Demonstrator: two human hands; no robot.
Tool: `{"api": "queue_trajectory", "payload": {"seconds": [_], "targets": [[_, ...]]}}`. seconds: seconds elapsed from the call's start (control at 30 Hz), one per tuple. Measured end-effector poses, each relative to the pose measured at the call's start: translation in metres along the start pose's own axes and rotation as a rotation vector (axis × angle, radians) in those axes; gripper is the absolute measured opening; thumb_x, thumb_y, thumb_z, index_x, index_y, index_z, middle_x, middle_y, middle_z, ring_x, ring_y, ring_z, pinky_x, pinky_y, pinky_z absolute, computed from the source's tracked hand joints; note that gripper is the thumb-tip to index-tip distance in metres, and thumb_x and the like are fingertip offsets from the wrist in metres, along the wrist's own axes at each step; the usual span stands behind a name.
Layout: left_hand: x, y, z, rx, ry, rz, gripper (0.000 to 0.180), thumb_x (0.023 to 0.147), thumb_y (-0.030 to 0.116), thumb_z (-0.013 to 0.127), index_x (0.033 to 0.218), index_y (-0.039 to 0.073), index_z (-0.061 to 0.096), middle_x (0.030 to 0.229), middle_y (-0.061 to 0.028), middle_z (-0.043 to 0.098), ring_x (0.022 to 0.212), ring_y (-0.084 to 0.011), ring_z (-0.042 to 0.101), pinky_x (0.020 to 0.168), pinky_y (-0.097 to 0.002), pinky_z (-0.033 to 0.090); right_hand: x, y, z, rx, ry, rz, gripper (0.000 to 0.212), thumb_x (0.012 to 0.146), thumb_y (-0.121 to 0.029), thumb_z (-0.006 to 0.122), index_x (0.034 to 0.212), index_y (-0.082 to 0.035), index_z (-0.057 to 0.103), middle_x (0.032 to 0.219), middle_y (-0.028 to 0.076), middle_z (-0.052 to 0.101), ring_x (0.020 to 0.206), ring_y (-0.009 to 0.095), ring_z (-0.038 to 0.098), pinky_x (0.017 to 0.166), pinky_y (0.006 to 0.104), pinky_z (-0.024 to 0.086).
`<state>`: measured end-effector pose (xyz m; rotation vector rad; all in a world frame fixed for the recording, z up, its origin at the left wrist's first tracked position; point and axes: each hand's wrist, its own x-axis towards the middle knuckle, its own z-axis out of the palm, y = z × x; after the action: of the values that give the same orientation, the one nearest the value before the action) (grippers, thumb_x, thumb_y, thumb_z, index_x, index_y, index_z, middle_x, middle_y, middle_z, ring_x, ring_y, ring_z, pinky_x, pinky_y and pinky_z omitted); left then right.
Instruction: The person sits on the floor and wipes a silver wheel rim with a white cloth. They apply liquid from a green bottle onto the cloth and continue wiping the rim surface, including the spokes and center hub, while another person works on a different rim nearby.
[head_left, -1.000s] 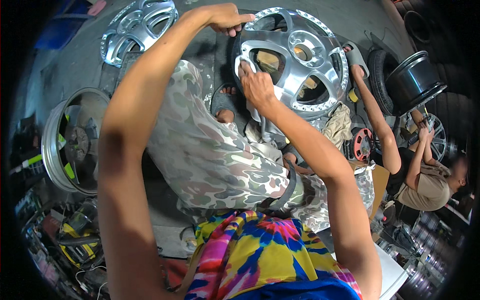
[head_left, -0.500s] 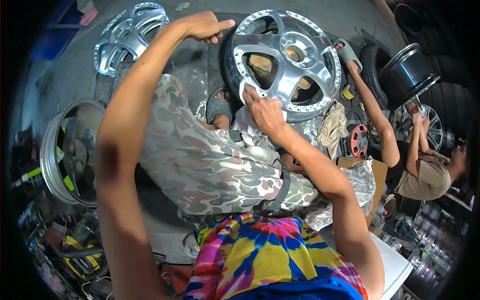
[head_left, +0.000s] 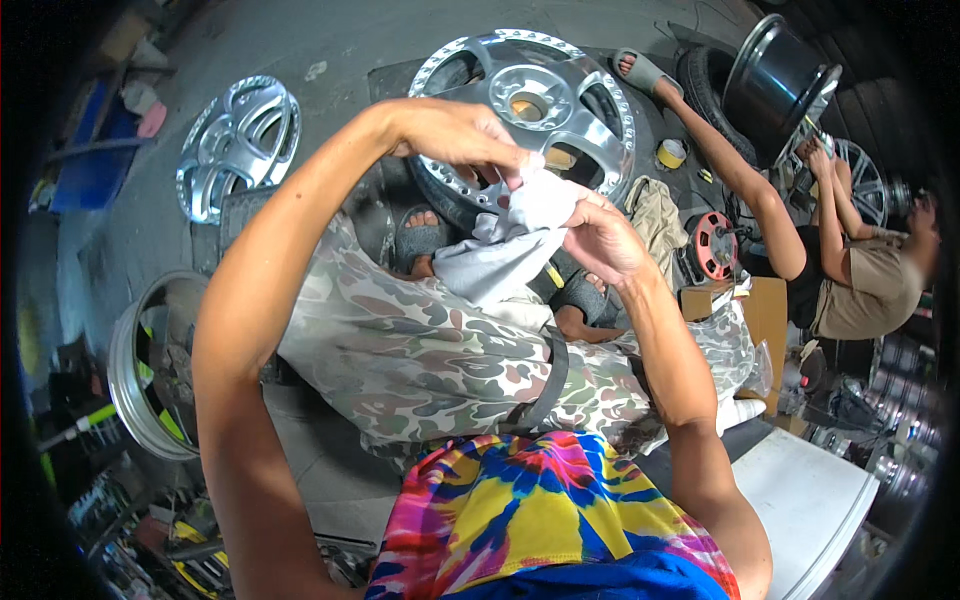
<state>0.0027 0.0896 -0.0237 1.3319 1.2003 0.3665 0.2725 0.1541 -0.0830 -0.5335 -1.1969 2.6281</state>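
Both hands, left hand [head_left: 455,132] and right hand [head_left: 600,240], pinch a white cloth [head_left: 520,235] before the polished wheel [head_left: 525,100]; refolding to a clean face seems wise.

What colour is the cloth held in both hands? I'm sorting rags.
The cloth is white to pale grey, plain, seen in the head view.
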Motion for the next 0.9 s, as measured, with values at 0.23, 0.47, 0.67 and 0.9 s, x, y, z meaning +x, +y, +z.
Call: {"api": "queue_trajectory", "payload": {"seconds": [0.23, 0.47, 0.67, 0.9], "targets": [[0.021, 0.009, 0.01, 0.04, -0.079, 0.185, 0.034, 0.107, 0.035, 0.065, 0.098, 0.003, 0.072, 0.096, 0.0049, 0.065, 0.093, -0.0044, 0.055, 0.085, -0.0238, 0.043, -0.013, -0.004, -0.024, 0.106, 0.027, -0.1, 0.037, 0.087, 0.0, 0.056, 0.123, 0.006, 0.063, 0.12, 0.013, 0.07, 0.114, 0.02, 0.065, 0.109, 0.0364, 0.047], [0.021, 0.027, 0.019, -0.256, -0.005, 0.149, 0.017, 0.098, 0.019, 0.065, 0.104, 0.005, 0.072, 0.089, 0.0046, 0.067, 0.087, -0.0035, 0.058, 0.083, -0.0238, 0.045, -0.024, -0.027, -0.014, 0.097, 0.003, -0.103, 0.029, 0.092, -0.003, 0.059, 0.119, 0.004, 0.066, 0.112, 0.009, 0.07, 0.104, 0.016, 0.067, 0.1, 0.0334, 0.052], [0.021, 0.028, 0.03, -0.038, -0.106, 0.124, 0.018, 0.093, 0.013, 0.066, 0.106, 0.003, 0.073, 0.091, 0.0037, 0.067, 0.09, -0.0049, 0.059, 0.085, -0.0253, 0.046, -0.028, -0.041, -0.015, -0.219, 0.153, -0.058, 0.023, 0.094, -0.007, 0.066, 0.116, -0.001, 0.07, 0.103, 0.001, 0.072, 0.096, 0.01, 0.066, 0.091, 0.0278, 0.052], [0.004, 0.029, 0.005, -0.172, -0.014, 0.212, 0.01, 0.085, 0.016, 0.066, 0.085, 0.007, 0.063, 0.08, 0.0073, 0.057, 0.079, -0.0028, 0.048, 0.073, -0.0239, 0.037, -0.049, -0.06, -0.02, -0.831, 0.096, 0.026, 0.023, 0.097, -0.012, 0.071, 0.117, 0.0, 0.071, 0.1, -0.002, 0.07, 0.09, 0.005, 0.063, 0.081, 0.0233, 0.051]]}}
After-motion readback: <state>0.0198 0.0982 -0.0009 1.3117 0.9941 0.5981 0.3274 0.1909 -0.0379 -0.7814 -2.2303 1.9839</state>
